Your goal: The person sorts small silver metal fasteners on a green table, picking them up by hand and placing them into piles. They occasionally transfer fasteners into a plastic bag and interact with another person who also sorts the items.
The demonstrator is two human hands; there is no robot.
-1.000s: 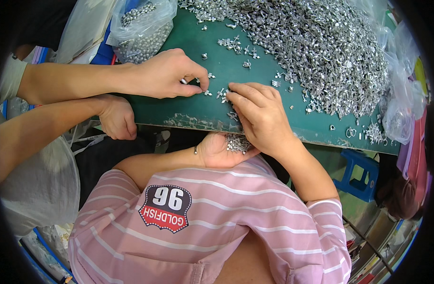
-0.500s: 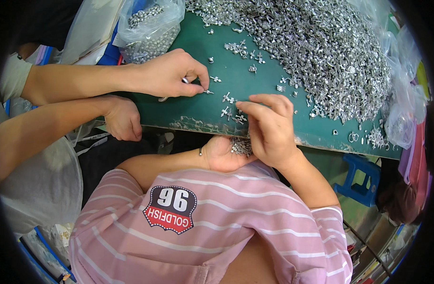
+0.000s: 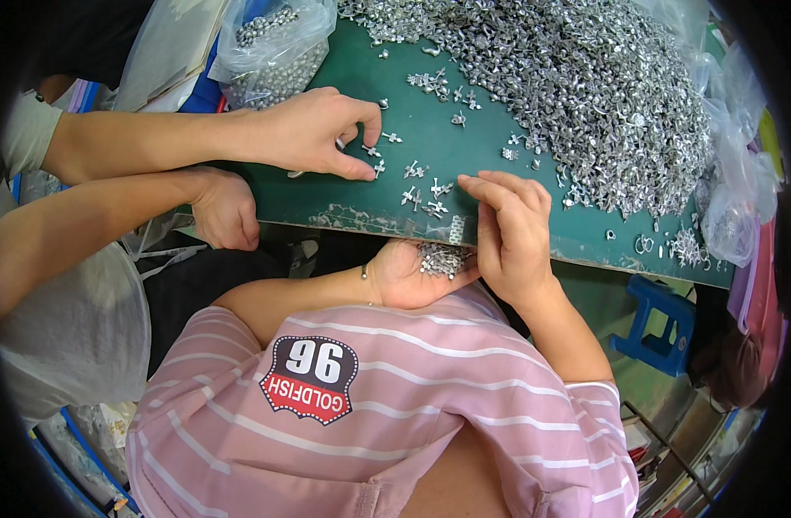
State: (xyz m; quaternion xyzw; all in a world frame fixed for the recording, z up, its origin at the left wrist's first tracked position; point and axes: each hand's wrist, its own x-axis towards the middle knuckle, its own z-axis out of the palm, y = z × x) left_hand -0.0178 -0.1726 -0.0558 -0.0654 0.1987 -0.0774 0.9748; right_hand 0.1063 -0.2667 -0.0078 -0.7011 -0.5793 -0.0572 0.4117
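My left hand (image 3: 400, 274) is cupped palm up just below the table's near edge, with a small heap of silver metal charms (image 3: 444, 261) in it. To its right, my right hand (image 3: 518, 231) hovers over the edge, fingers stretched to the left and thumb apart; nothing shows between them. Just left of its fingertips, several small cross-shaped silver charms (image 3: 436, 208) lie on the green table (image 3: 326, 200). A co-worker's hand (image 3: 313, 129) reaches in from the left, its thumb and finger around other small charms (image 3: 372, 151).
A large pile of silver metal pieces (image 3: 602, 104) covers the far right of the table. A clear bag of silver beads (image 3: 279, 73) stands at the far left. The co-worker's other hand (image 3: 225, 210) rests by the near edge. A blue stool (image 3: 652, 324) stands below right.
My right hand has drawn back to the right, uncovering a cross-shaped charm and more of my left palm's heap. The co-worker's thumb and finger have spread apart near the charms.
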